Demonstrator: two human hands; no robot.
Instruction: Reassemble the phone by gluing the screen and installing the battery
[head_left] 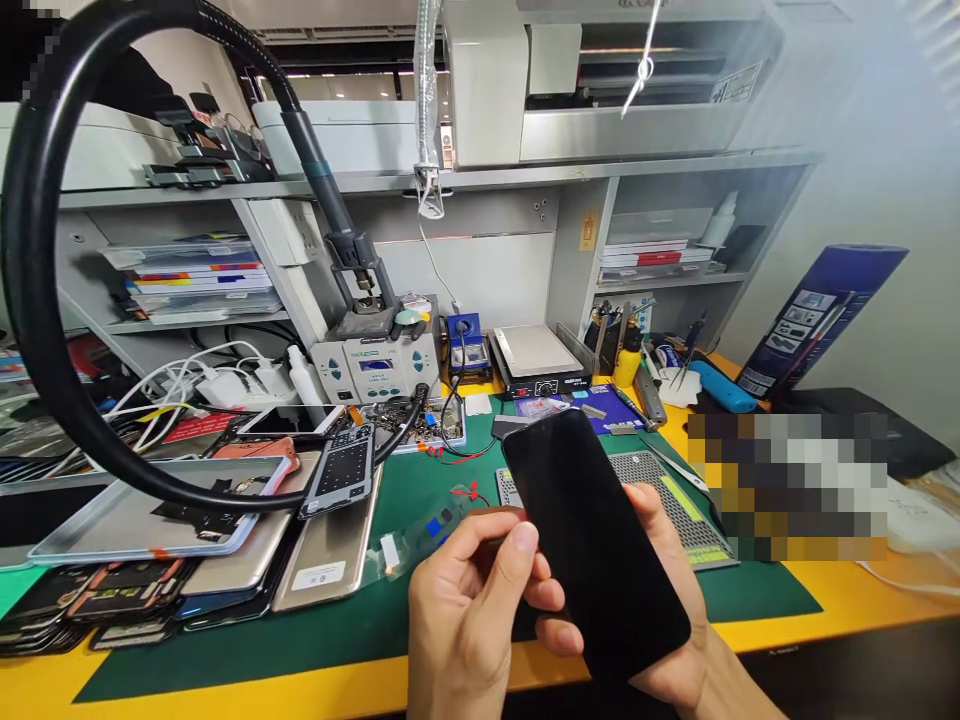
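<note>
One phone (600,545), lower middle of frame, front seems whole, screen dark. Right hand (671,590) has its grip wrapped round it; left hand (469,610) curls at the edge, can't tell if pinching. Remaining work doesn't show.

Bright indoor light, haze upper right, stretched edges

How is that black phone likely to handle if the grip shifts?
The black phone is probably stiff: it looks flat and unbent in the right hand. Its broad, smooth, glassy-looking front may be slippery against bare skin, and could crack if dropped.
</note>
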